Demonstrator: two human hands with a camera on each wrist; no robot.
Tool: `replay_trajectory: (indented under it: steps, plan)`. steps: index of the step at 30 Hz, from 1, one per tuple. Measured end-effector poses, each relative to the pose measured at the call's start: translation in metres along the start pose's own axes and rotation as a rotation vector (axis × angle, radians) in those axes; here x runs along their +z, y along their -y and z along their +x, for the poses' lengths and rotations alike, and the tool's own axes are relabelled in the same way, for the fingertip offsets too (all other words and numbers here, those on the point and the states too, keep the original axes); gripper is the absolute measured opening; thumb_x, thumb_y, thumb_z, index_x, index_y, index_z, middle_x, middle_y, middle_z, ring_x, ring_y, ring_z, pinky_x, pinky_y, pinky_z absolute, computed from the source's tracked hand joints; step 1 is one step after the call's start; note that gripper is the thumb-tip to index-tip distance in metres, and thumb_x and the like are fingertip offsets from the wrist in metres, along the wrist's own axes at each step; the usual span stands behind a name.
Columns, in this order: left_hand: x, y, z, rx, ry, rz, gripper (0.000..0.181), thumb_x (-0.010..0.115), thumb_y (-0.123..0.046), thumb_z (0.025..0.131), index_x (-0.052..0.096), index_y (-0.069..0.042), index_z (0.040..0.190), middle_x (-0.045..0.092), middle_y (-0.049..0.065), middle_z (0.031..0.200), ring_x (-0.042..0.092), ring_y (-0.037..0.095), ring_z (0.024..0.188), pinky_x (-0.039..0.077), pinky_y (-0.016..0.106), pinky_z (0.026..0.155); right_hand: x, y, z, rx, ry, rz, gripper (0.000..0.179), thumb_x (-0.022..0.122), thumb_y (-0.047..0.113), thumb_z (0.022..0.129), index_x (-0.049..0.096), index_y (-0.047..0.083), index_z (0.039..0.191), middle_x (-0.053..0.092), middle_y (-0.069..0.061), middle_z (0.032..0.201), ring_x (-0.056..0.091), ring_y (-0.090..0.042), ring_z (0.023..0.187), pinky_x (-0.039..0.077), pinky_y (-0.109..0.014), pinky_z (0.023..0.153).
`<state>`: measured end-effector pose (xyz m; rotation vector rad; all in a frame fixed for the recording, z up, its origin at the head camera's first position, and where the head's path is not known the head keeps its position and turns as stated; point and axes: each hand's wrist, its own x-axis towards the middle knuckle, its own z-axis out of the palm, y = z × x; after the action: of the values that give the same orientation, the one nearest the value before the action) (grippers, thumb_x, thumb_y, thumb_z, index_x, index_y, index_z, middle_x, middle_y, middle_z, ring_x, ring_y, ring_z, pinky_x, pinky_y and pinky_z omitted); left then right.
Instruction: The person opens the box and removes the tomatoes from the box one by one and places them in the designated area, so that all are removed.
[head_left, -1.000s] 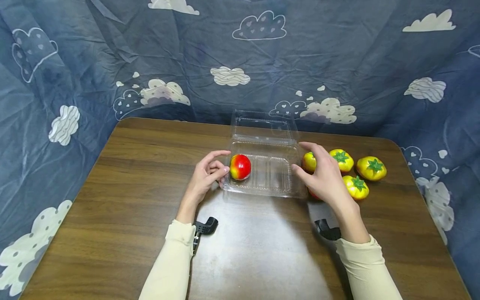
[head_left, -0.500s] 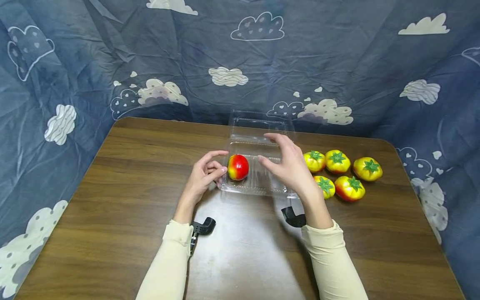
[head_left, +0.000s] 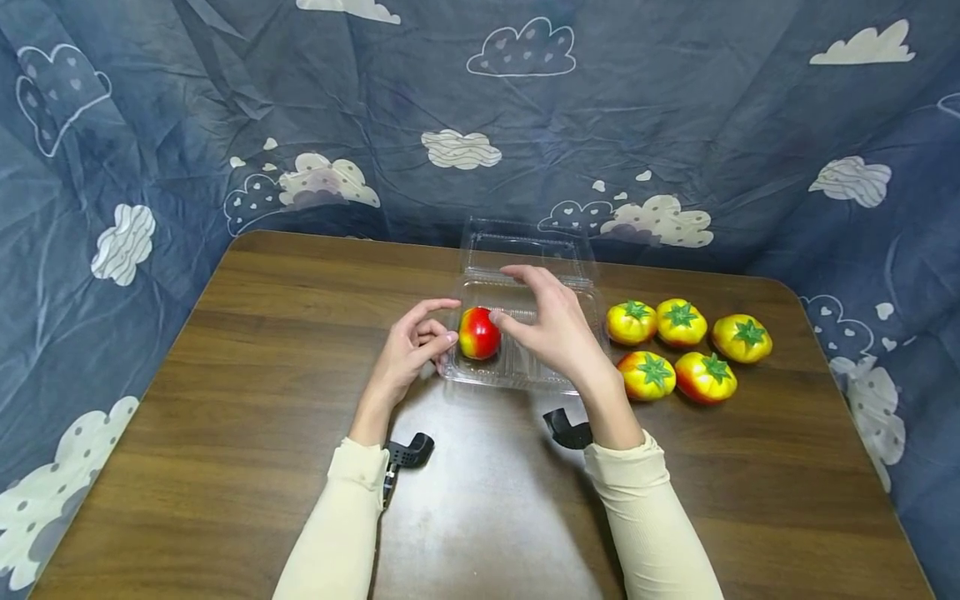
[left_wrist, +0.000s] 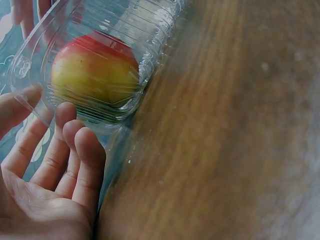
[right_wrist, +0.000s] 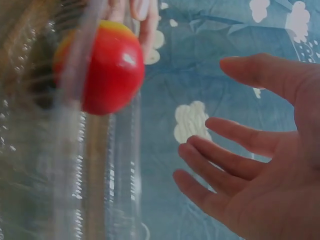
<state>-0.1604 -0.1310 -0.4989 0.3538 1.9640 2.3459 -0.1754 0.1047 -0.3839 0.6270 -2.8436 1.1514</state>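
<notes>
A clear plastic clamshell container (head_left: 555,379) lies on the table with its lid (head_left: 528,250) folded back. One round red-and-yellow fruit (head_left: 480,333) sits at the left end of its base. My left hand (head_left: 405,354) pinches the container's left rim. In the left wrist view its thumb lies at the clear edge and other fingers are beneath the rim, close to the fruit (left_wrist: 95,75). My right hand (head_left: 551,325) hovers over the container, holding nothing, its thumb tip overlapping the fruit in the head view. The right wrist view shows its fingers (right_wrist: 220,165) spread apart.
Several yellow-and-red fruits with green leafy tops, one nearest the container (head_left: 647,375), lie in two rows on the table (head_left: 225,417) to the right. A cloud-patterned blue cloth (head_left: 420,100) hangs behind the table. Each wrist wears a black camera mount (head_left: 567,431).
My right hand has moved left, from the container's right edge to above it near the fruit. The fruits at right are uncovered. My left hand stays at the left rim.
</notes>
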Motion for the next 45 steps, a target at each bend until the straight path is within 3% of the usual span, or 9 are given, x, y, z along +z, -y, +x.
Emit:
replay_trajectory:
  steps: [8, 17, 25, 28, 38, 45]
  plan:
    - [-0.002, -0.001, 0.0, 0.007, -0.001, 0.009, 0.046, 0.07, 0.002, 0.097, 0.061, -0.005, 0.142, 0.065, 0.008, 0.079, 0.056, 0.015, 0.058, 0.053, 0.024, 0.05, 0.02, -0.002, 0.005, -0.012, 0.094, -0.011, 0.061, 0.083, 0.024, 0.091, 0.06, 0.005, 0.144, 0.063, -0.014, 0.144, 0.06, -0.036, 0.132, 0.048, -0.052, 0.113]
    - [0.0, 0.0, 0.001, 0.005, 0.004, -0.002, 0.046, 0.069, 0.004, 0.097, 0.06, -0.003, 0.142, 0.065, 0.009, 0.079, 0.055, 0.015, 0.058, 0.053, 0.023, 0.051, 0.041, -0.01, 0.005, 0.012, 0.18, -0.086, 0.075, 0.088, 0.021, 0.084, 0.055, 0.004, 0.15, 0.057, -0.015, 0.152, 0.06, -0.037, 0.132, 0.05, -0.051, 0.114]
    - [0.001, 0.0, -0.001, -0.002, 0.01, 0.005, 0.047, 0.07, 0.004, 0.097, 0.059, -0.002, 0.142, 0.066, 0.007, 0.08, 0.056, 0.014, 0.059, 0.052, 0.023, 0.051, 0.047, -0.012, 0.003, 0.045, 0.2, -0.074, 0.072, 0.092, 0.018, 0.08, 0.057, 0.004, 0.141, 0.068, -0.017, 0.134, 0.067, -0.036, 0.114, 0.059, -0.048, 0.1]
    - [0.001, 0.0, -0.001, 0.004, 0.01, 0.002, 0.047, 0.07, 0.004, 0.097, 0.059, -0.002, 0.142, 0.066, 0.008, 0.08, 0.056, 0.013, 0.058, 0.052, 0.023, 0.051, 0.047, -0.012, 0.002, 0.053, 0.191, -0.066, 0.071, 0.094, 0.019, 0.077, 0.057, 0.005, 0.137, 0.07, -0.016, 0.127, 0.068, -0.035, 0.11, 0.059, -0.047, 0.097]
    - [0.002, -0.003, -0.004, 0.007, 0.012, 0.028, 0.045, 0.071, 0.0, 0.098, 0.061, -0.006, 0.142, 0.064, 0.015, 0.081, 0.055, 0.016, 0.057, 0.052, 0.027, 0.05, 0.043, -0.014, -0.004, 0.003, 0.087, -0.082, 0.073, 0.094, 0.021, 0.075, 0.063, 0.003, 0.138, 0.066, -0.014, 0.131, 0.065, -0.035, 0.112, 0.057, -0.05, 0.1]
    - [-0.001, 0.0, -0.004, 0.008, 0.007, 0.031, 0.045, 0.07, 0.0, 0.098, 0.061, -0.005, 0.142, 0.065, 0.014, 0.081, 0.055, 0.017, 0.057, 0.053, 0.028, 0.05, 0.041, -0.01, -0.007, -0.01, 0.045, -0.06, 0.072, 0.095, 0.024, 0.073, 0.057, 0.006, 0.132, 0.066, -0.013, 0.123, 0.066, -0.033, 0.106, 0.059, -0.048, 0.094]
